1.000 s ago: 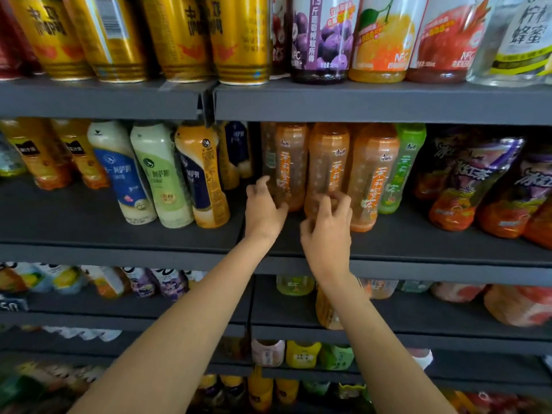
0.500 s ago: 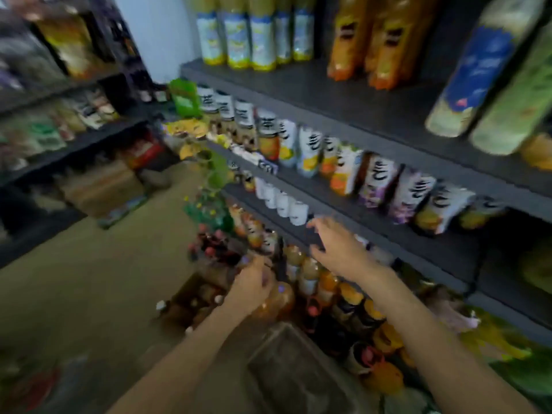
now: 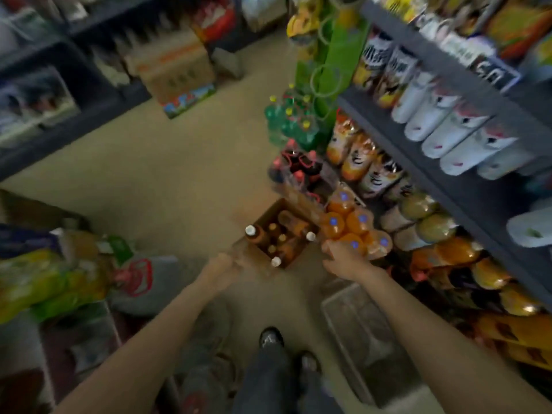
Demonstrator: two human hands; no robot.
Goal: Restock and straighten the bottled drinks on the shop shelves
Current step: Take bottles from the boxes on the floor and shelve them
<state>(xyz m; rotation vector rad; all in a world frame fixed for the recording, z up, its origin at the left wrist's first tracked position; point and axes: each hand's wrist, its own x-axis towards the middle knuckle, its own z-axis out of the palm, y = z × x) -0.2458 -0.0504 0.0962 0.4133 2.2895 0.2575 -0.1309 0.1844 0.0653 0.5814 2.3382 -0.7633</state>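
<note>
Head view is showing the open carton [image 3: 280,233] of upright bottles [image 3: 254,233] lying just ahead of both hands on the floor. My left hand [image 3: 222,265] is reaching nearest it, my right hand [image 3: 340,258] is hovering by its right edge, and blur is hiding whether either grip is clenched.

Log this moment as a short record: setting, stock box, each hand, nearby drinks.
setting: shop aisle seen from above, dark shelves on the right
stock box: open cardboard box on the floor, holding brown bottles, some with white caps
left hand: left hand reaches down toward the box's near edge; blur hides its grip
right hand: right hand at the pack of orange bottles with blue caps; contact unclear
nearby drinks: green bottles with yellow caps stand on the floor farther along
</note>
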